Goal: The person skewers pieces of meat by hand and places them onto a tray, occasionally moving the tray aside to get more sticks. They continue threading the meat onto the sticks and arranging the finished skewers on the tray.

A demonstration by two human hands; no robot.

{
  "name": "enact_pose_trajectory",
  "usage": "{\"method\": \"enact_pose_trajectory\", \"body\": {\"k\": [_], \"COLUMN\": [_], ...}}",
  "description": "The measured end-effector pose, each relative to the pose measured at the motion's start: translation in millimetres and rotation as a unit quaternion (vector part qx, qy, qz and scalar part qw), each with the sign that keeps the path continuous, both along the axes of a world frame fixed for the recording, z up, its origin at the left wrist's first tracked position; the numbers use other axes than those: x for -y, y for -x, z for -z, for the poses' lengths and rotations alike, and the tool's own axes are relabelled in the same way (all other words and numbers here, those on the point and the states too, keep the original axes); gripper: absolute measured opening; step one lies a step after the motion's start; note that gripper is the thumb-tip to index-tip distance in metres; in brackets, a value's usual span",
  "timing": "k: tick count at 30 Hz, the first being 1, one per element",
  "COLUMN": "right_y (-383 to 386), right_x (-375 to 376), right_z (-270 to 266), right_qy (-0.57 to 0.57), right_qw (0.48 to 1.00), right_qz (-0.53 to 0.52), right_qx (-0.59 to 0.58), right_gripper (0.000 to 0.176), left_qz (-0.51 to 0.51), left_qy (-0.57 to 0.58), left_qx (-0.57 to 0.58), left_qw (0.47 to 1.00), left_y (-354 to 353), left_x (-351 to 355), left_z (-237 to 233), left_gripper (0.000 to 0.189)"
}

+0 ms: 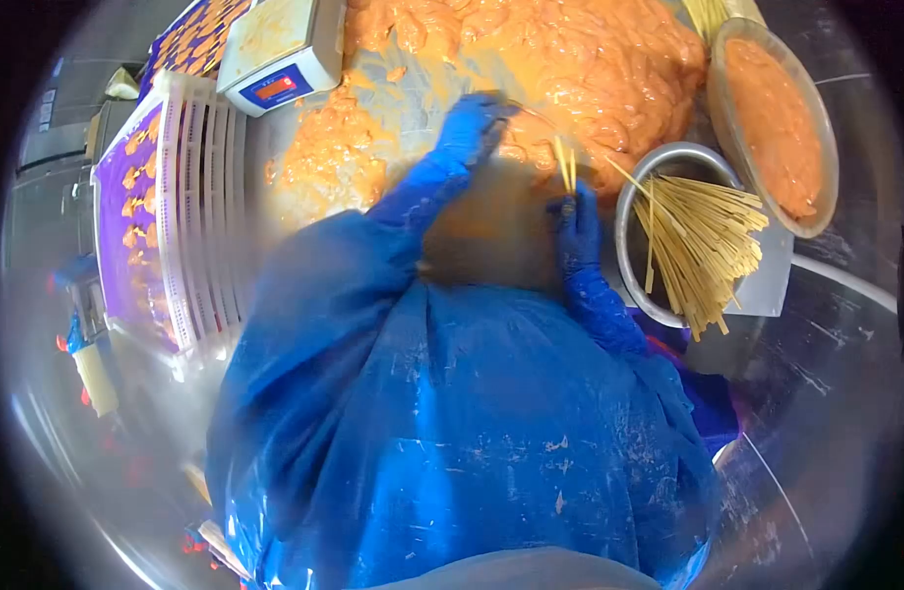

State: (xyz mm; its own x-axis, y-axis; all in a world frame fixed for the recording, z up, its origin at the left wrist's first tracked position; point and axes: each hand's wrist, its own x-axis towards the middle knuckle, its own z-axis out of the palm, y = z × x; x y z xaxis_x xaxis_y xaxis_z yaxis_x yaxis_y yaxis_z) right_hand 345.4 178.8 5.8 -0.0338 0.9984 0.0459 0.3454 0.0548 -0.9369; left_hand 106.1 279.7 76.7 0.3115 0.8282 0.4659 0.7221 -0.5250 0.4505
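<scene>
Beside the meat, R hand is pinching a few sticks low, prob. keeping tips free; L hand is hanging by its edge, can't tell if gripping. Bowl w/ spare sticks is sitting close, prob. for quick reach.

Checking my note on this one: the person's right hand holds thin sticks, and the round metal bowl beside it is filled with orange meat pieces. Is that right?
Not quite: the bowl's contents are wrong. The head view shows the round metal bowl holding a large bundle of sticks. The right hand does hold thin sticks beside it.
</scene>
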Motion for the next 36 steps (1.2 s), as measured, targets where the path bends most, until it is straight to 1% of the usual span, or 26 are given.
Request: {"method": "enact_pose_trajectory", "body": {"k": [2, 4, 5, 6, 8, 9, 11, 12, 13, 14, 15, 17, 18, 19, 20, 21, 22, 23, 25, 27, 28, 29, 30, 33, 34, 36], "right_y": [1, 1, 1, -1, -9, -11, -10, -8, -4, 0, 6, 14, 16, 14, 10, 13, 20, 22, 21, 17, 16, 14, -2, 7, 0, -5], "right_x": [-8, -13, -14, -17, -25, -27, -30, -29, -30, -27, -18, -1, 9, 21, 31, 36, 39, 41, 42, 43, 42, 40, 25, 14, 9, 8], "right_z": [-1, 1, 3, 4, -15, -13, -5, -17, -43, -60, -66, -74, -62, -50, -39, -46, -60, -69, -69, -72, -75, -75, -43, -91, -72, -70], "right_qy": [0.018, -0.157, -0.153, -0.104, -0.052, -0.054, -0.003, 0.000, 0.102, 0.203, 0.205, 0.245, 0.242, 0.140, 0.032, 0.032, 0.258, 0.463, 0.447, 0.436, 0.357, 0.275, 0.137, 0.065, -0.037, -0.025], "right_qw": [0.999, 0.984, 0.985, 0.993, 0.992, 0.991, 0.996, 0.996, 0.985, 0.961, 0.961, 0.904, 0.904, 0.962, 0.967, 0.967, 0.916, 0.789, 0.811, 0.831, 0.875, 0.910, 0.980, 0.992, 0.984, 0.981], "right_qz": [0.003, -0.013, -0.022, -0.029, -0.093, -0.099, -0.071, -0.076, -0.073, -0.068, -0.069, -0.025, -0.022, -0.139, -0.252, -0.254, -0.247, -0.217, -0.214, -0.205, -0.169, -0.133, -0.140, -0.054, -0.046, -0.048], "right_qx": [-0.026, 0.080, 0.076, 0.056, 0.074, 0.078, -0.058, -0.056, -0.117, -0.175, -0.173, -0.351, -0.350, -0.187, -0.012, -0.008, -0.183, -0.341, -0.311, -0.278, -0.281, -0.280, -0.027, 0.098, 0.167, 0.187], "right_gripper": [0.020, 0.018, 0.018, 0.017, 0.012, 0.012, 0.014, 0.014, 0.019, 0.024, 0.024, 0.019, 0.019, 0.021, 0.023, 0.023, 0.025, 0.027, 0.026, 0.026, 0.025, 0.024, 0.020, 0.019, 0.017, 0.018], "left_qz": [-0.197, -0.169, -0.126, -0.134, -0.210, -0.215, -0.249, -0.231, -0.236, -0.172, -0.104, -0.161, -0.152, -0.141, -0.097, -0.099, -0.061, -0.022, -0.016, -0.127, -0.129, -0.176, -0.122, -0.032, 0.002, -0.049], "left_qy": [0.282, 0.198, 0.108, 0.108, 0.177, 0.174, 0.031, 0.122, 0.124, 0.178, 0.231, 0.290, 0.185, 0.078, 0.082, 0.081, 0.071, 0.060, 0.068, 0.010, 0.021, 0.039, 0.047, 0.052, 0.050, 0.047], "left_qx": [0.183, 0.212, 0.243, 0.243, 0.414, 0.419, 0.188, 0.216, 0.218, 0.224, 0.230, 0.217, 0.166, 0.116, 0.054, 0.057, 0.042, 0.027, 0.048, 0.050, 0.115, -0.001, 0.020, 0.054, 0.067, 0.077], "left_qw": [0.921, 0.942, 0.956, 0.955, 0.868, 0.865, 0.950, 0.941, 0.939, 0.943, 0.940, 0.918, 0.957, 0.980, 0.990, 0.990, 0.995, 0.998, 0.996, 0.991, 0.985, 0.984, 0.991, 0.997, 0.996, 0.995], "left_y": [22, 38, 47, 57, 76, 77, 70, 52, 52, 53, 53, 60, 75, 82, 85, 89, 91, 93, 97, 86, 69, 52, 39, 39, 39, 36], "left_x": [26, 47, 57, 60, 60, 65, 80, 95, 104, 115, 122, 125, 122, 118, 118, 120, 123, 125, 126, 128, 129, 135, 131, 123, 120, 129], "left_z": [-15, -5, 2, 4, 6, -5, -50, -78, -72, -61, -55, -65, -52, -43, -33, -20, -8, 2, -10, -20, -17, -16, -6, 16, 18, 5], "left_gripper": [0.025, 0.026, 0.028, 0.028, 0.034, 0.034, 0.039, 0.043, 0.043, 0.043, 0.044, 0.043, 0.043, 0.043, 0.040, 0.040, 0.039, 0.039, 0.040, 0.044, 0.041, 0.035, 0.033, 0.030, 0.029, 0.027]}}
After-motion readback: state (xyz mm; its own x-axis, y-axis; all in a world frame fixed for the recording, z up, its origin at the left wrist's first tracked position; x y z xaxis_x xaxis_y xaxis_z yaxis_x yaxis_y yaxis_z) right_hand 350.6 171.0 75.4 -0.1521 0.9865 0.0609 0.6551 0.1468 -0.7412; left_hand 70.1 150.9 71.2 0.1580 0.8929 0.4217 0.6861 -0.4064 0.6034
